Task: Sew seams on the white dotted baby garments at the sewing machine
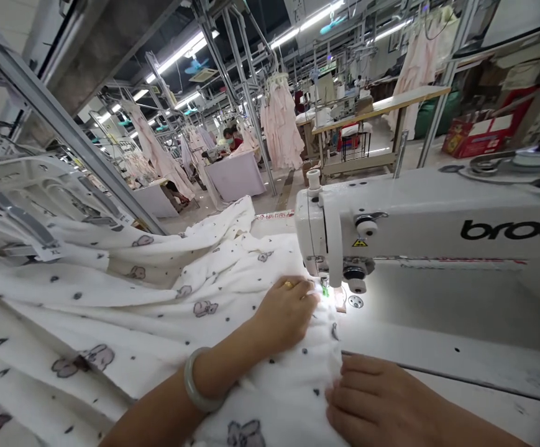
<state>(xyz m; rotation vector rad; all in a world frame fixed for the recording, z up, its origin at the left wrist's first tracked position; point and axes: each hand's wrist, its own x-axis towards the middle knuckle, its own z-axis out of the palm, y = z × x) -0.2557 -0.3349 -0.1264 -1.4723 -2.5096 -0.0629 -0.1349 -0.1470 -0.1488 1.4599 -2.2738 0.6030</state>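
Note:
White fabric (260, 304) printed with small grey-brown animal figures and dark specks spreads over the sewing machine bed. My left hand (283, 313), wearing a ring and a pale bangle, has curled fingers gripping the fabric just left of the presser foot (324, 288). Nearer to me, my right hand (375, 397) closes over the cloth's right edge with its fingers together; its thumb is hidden. The white sewing machine (419, 217) has its needle area lit, and the fabric edge runs beside the foot. A small green piece shows at the foot.
On the left, pale plastic hangers (32, 192) lie over the bunched fabric beside a slanted metal post (78, 136). The machine arm stands close to my right hand. Beyond are a wooden-edged table (381, 105), hanging pink garments (281, 121) and a person (235, 139) seated at another machine.

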